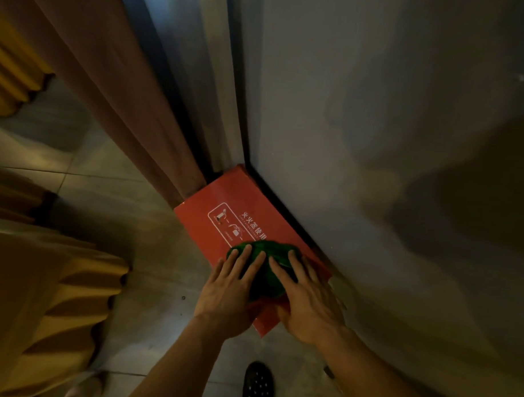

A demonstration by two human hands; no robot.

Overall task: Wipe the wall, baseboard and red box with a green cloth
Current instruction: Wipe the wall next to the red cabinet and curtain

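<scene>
A red box (225, 203) with white printed symbols lies on the floor against the dark baseboard (280, 203) of the grey wall (376, 128). A crumpled green cloth (268, 268) rests on the near half of the box's top. My left hand (227, 292) lies flat on the cloth's left side, fingers spread. My right hand (307, 298) presses flat on the cloth's right side. Both palms hide the near end of the box and part of the cloth.
A brown curtain (124, 98) hangs down to the box's far left corner. Yellow pleated fabric (43, 294) fills the left. Grey floor tiles (129, 211) lie between them. A dark shoe (258, 384) stands below my arms.
</scene>
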